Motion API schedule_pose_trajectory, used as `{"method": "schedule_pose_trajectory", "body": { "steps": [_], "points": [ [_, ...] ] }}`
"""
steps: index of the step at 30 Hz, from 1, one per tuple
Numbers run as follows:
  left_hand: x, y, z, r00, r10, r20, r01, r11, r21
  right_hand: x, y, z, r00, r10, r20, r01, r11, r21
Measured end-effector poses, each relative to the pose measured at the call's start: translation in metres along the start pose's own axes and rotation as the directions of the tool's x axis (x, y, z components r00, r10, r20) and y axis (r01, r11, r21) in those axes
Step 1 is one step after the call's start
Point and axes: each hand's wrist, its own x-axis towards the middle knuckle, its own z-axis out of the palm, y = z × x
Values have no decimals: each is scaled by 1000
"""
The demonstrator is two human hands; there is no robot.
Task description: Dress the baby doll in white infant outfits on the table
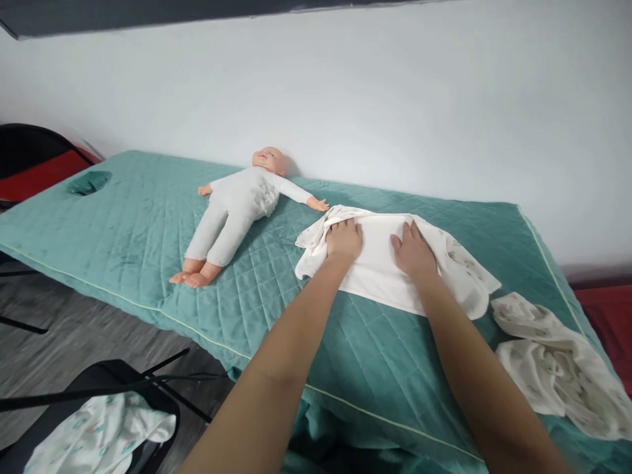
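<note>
A white baby garment (378, 253) with a small print on its turned-over parts lies spread on the green quilted bed cover. My left hand (344, 239) rests on its left part, beside a bunched fold, fingers against the fabric. On its right part lies my right hand (413, 250), palm down with fingers apart. Neither hand lifts the cloth. To the left, a baby doll (241, 197) in a pale body suit lies on its back, its head by the wall. One doll hand almost reaches the garment's upper left corner.
Crumpled printed baby clothes (557, 362) lie at the right on the bed cover (148, 224). A black chair (106, 375) at lower left holds another printed cloth (103, 434). The white wall (345, 99) borders the bed's far side. A face hole (89, 183) opens at the left end.
</note>
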Motion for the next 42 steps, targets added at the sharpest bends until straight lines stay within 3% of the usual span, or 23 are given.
{"method": "schedule_pose_trajectory", "body": {
  "steps": [13, 17, 21, 25, 29, 32, 35, 38, 42],
  "points": [
    [0, 1, -3, 1000, 15, 6, -14, 1000, -10, 1, 0, -2, 1000, -2, 20, 2, 1000, -10],
    [-16, -4, -13, 979, 181, -96, -191, 976, -103, 1, 1, -2, 1000, -16, 3, 16, 1000, 4],
    [-54, -33, -29, 929, 281, -241, -339, 907, -250, 1, 1, -2, 999, -7, 36, 7, 1000, -9],
    [-78, -84, -41, 933, 145, -330, -258, 909, -328, 1, 0, -4, 998, 3, 55, -1, 999, -39],
    [-70, -123, -41, 975, -84, -204, -17, 893, -450, -1, -2, -4, 999, -33, -2, 33, 998, -55],
    [-52, -134, -38, 994, -62, -88, 12, 875, -485, -5, -4, -6, 997, -76, -22, 74, 993, -95],
    [-29, -140, -34, 995, -70, -76, 24, 872, -489, -8, -7, -9, 996, -91, -9, 89, 988, -123],
    [-5, -148, -31, 960, -238, -147, 103, 790, -604, -9, -9, -10, 994, -104, -12, 102, 989, -110],
    [14, -160, -25, 837, -464, -290, 174, 728, -663, -8, -11, -11, 972, -233, -19, 231, 970, -80]
  ]
}}
